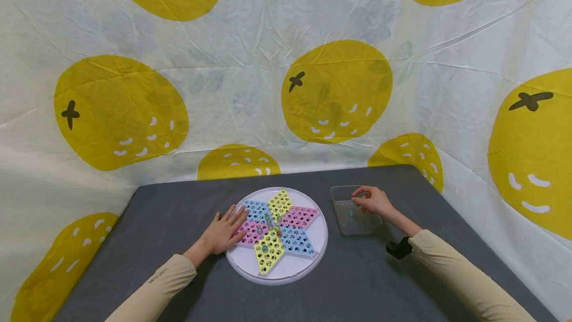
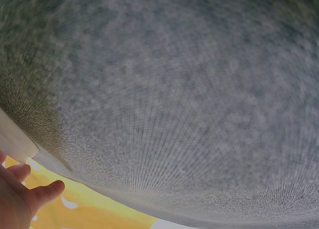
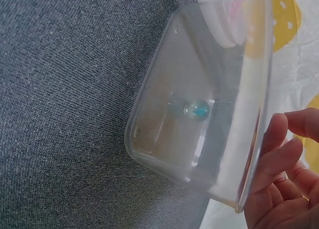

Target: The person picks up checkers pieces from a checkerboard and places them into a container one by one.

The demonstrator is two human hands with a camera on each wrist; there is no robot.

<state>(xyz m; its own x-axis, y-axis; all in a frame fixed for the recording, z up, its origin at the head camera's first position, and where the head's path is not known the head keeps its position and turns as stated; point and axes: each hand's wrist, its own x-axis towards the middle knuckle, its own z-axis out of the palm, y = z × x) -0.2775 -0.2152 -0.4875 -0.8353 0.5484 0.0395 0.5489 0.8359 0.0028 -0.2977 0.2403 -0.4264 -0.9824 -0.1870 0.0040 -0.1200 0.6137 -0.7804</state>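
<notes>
**Right hand over the clear tub, one marble inside**

Seen from the head camera: right hand (image 1: 374,201) poised over the near-left rim of a clear plastic tub (image 1: 357,226) on the grey table (image 1: 178,222), fingers bent and drawn together at the tips as if pinching. Cannot tell whether anything sits between those fingertips. In the right wrist view, fingers (image 3: 281,154) loosely curled just beside the tub's rim (image 3: 254,114), not clamped on it.

Inside the tub, a single blue-green marble (image 3: 196,109) lying on the floor near the middle, below and slightly ahead of the right hand's grip. Round, so no long axis to speak of. Far nearer the right hand than the left.

Left hand (image 1: 225,230) flat and spread, fingers straight, resting on the left edge of the round white board (image 1: 277,271) with its six-pointed star of blue, yellow and pink holes. A few marbles seated near the star's centre. Board just left of the tub, apart from it.

Behind the table, a cloth backdrop (image 1: 335,88) printed with yellow fruit.
</notes>
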